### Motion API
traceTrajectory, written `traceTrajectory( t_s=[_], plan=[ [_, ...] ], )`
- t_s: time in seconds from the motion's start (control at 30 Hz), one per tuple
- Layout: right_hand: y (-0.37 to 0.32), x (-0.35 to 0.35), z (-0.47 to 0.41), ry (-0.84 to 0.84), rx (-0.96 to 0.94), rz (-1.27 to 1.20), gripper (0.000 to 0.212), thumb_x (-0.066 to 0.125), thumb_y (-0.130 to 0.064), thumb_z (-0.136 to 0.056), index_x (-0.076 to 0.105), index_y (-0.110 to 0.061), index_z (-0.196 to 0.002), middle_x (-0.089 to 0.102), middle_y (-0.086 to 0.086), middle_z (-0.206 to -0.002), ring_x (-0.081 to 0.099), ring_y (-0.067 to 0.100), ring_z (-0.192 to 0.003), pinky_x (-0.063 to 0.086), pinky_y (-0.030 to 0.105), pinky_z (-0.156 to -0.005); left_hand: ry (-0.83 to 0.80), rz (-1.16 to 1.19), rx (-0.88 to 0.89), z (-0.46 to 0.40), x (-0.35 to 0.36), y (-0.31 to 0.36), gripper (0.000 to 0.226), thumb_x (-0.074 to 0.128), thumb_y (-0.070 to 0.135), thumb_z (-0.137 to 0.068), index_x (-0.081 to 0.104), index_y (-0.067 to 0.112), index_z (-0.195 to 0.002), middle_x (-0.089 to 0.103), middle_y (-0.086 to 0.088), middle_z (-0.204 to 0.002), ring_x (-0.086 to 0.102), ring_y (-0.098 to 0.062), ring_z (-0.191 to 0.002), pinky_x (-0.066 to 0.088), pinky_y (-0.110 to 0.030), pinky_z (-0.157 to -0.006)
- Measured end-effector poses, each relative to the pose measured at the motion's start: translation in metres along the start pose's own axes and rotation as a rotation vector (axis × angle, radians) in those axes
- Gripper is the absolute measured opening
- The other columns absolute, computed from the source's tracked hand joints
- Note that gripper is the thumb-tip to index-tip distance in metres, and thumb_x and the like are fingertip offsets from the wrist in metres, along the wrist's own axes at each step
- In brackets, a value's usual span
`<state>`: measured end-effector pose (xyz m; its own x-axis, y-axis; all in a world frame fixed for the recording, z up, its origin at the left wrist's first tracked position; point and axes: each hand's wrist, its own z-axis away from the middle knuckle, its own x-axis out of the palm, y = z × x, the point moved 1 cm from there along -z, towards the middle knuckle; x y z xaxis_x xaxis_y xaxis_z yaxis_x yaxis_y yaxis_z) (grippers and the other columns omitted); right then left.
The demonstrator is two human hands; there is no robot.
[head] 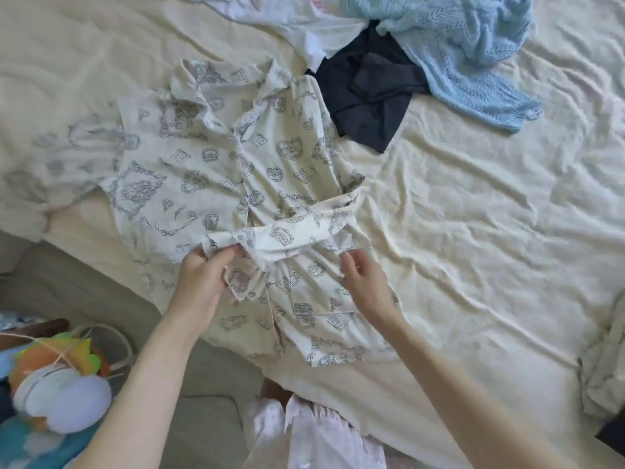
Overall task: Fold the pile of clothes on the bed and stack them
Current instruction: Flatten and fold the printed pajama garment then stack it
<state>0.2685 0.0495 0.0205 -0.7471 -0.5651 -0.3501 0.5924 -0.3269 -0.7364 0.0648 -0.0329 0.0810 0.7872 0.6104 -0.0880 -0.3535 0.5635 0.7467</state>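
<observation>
A cream button-up shirt with a grey-blue print [209, 170] lies spread face up on the bed [473, 231], collar toward the far side. Its right sleeve [291, 233] is folded across the front toward the left. My left hand [203, 279] pinches the end of that sleeve near the shirt's middle. My right hand [363, 282] hovers over the shirt's right side with its fingers curled and apart, holding nothing. Farther back lie a dark navy garment [368, 93], a light blue knit sweater [466, 45] and a white garment [297, 22], all unfolded.
A crumpled pale garment [605, 367] lies at the bed's right edge. Off the bed's near left corner sit colourful toys [57, 377] on the floor. My legs in pale pink shorts [311, 434] are against the bed's near edge.
</observation>
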Motion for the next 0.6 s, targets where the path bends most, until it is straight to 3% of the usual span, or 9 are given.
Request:
traceTrajectory(
  t_s=[0.07, 0.13, 0.17, 0.23, 0.3, 0.37, 0.43, 0.5, 0.6],
  plan=[
    [-0.004, -0.008, -0.015, -0.024, 0.211, -0.248, 0.024, 0.042, -0.028, -0.1, 0.058, -0.011, -0.104, 0.06, 0.006, -0.09, 0.057, 0.018, -0.079, 0.049, 0.031, -0.07, 0.151, 0.185, 0.067, 0.003, -0.027, 0.011, 0.025, 0.053, 0.003, -0.089, 0.073, 0.018, -0.085, 0.073, -0.001, -0.092, 0.069, -0.015, -0.089, 0.057, -0.027, -0.07],
    [-0.012, -0.005, -0.026, -0.059, 0.28, -0.319, 0.028, 0.043, -0.029, -0.1, 0.059, -0.008, -0.107, 0.061, 0.007, -0.095, 0.057, 0.019, -0.083, 0.049, 0.032, -0.076, 0.444, 0.204, 0.036, 0.004, -0.056, 0.01, 0.017, 0.055, 0.006, -0.088, 0.067, 0.018, -0.085, 0.069, -0.002, -0.087, 0.067, -0.017, -0.08, 0.054, -0.023, -0.059],
    [-0.017, 0.0, -0.032, -0.076, 0.301, -0.337, 0.03, 0.043, -0.028, -0.1, 0.06, -0.005, -0.11, 0.06, 0.008, -0.096, 0.057, 0.02, -0.084, 0.049, 0.032, -0.078, 0.595, 0.108, -0.003, 0.002, -0.07, 0.005, 0.013, 0.055, 0.008, -0.088, 0.064, 0.018, -0.084, 0.067, -0.004, -0.087, 0.064, -0.019, -0.076, 0.051, -0.023, -0.056],
    [-0.025, 0.011, -0.044, -0.123, 0.359, -0.404, 0.035, 0.04, -0.026, -0.101, 0.057, 0.0, -0.116, 0.055, 0.009, -0.095, 0.052, 0.023, -0.088, 0.045, 0.033, -0.083, 0.724, -0.281, -0.104, -0.006, -0.096, -0.011, 0.012, 0.052, 0.01, -0.089, 0.059, 0.008, -0.098, 0.062, -0.016, -0.1, 0.06, -0.031, -0.09, 0.045, -0.031, -0.069],
    [-0.034, 0.02, -0.057, -0.174, 0.422, -0.488, 0.04, 0.038, -0.026, -0.102, 0.051, 0.004, -0.125, 0.05, 0.009, -0.09, 0.046, 0.024, -0.086, 0.042, 0.034, -0.083, 0.616, -0.72, -0.165, -0.016, -0.111, -0.025, 0.036, 0.053, 0.008, -0.088, 0.048, 0.0, -0.122, 0.054, -0.021, -0.113, 0.051, -0.039, -0.111, 0.041, -0.041, -0.084],
    [-0.039, 0.027, -0.075, -0.147, 0.522, -0.671, 0.043, 0.039, -0.021, -0.102, 0.041, 0.007, -0.134, 0.056, 0.008, -0.092, 0.055, 0.025, -0.089, 0.045, 0.033, -0.085, 0.513, -0.969, -0.066, -0.03, -0.107, -0.028, 0.053, 0.056, 0.007, -0.086, 0.038, 0.0, -0.135, 0.048, -0.024, -0.127, 0.042, -0.04, -0.122, 0.037, -0.048, -0.095],
    [-0.036, 0.034, -0.089, -0.119, 0.641, -0.853, 0.033, 0.042, -0.02, -0.101, 0.049, -0.002, -0.127, 0.065, 0.007, -0.103, 0.062, 0.02, -0.102, 0.046, 0.034, -0.095, 0.361, -1.085, 0.116, -0.051, -0.081, -0.025, 0.053, 0.054, 0.01, -0.088, 0.038, 0.005, -0.139, 0.044, -0.018, -0.137, 0.038, -0.035, -0.128, 0.034, -0.047, -0.102],
    [-0.033, 0.041, -0.094, -0.147, 0.752, -0.954, 0.018, 0.045, -0.028, -0.099, 0.057, -0.02, -0.11, 0.067, -0.007, -0.094, 0.064, 0.012, -0.092, 0.041, 0.025, -0.091, 0.124, -1.125, 0.293, -0.076, -0.04, -0.022, 0.045, 0.051, 0.016, -0.093, 0.044, 0.009, -0.136, 0.044, -0.009, -0.141, 0.037, -0.024, -0.131, 0.03, -0.037, -0.107],
    [-0.029, 0.046, -0.099, -0.095, 0.853, -1.096, 0.032, 0.052, -0.037, -0.094, 0.056, -0.03, -0.125, 0.055, -0.017, -0.125, 0.049, 0.013, -0.127, 0.038, 0.029, -0.107, -0.102, -1.089, 0.462, -0.115, 0.028, -0.012, 0.045, 0.048, 0.024, -0.096, 0.041, 0.013, -0.139, 0.04, -0.002, -0.146, 0.035, -0.017, -0.134, 0.025, -0.03, -0.11]
  ],
)
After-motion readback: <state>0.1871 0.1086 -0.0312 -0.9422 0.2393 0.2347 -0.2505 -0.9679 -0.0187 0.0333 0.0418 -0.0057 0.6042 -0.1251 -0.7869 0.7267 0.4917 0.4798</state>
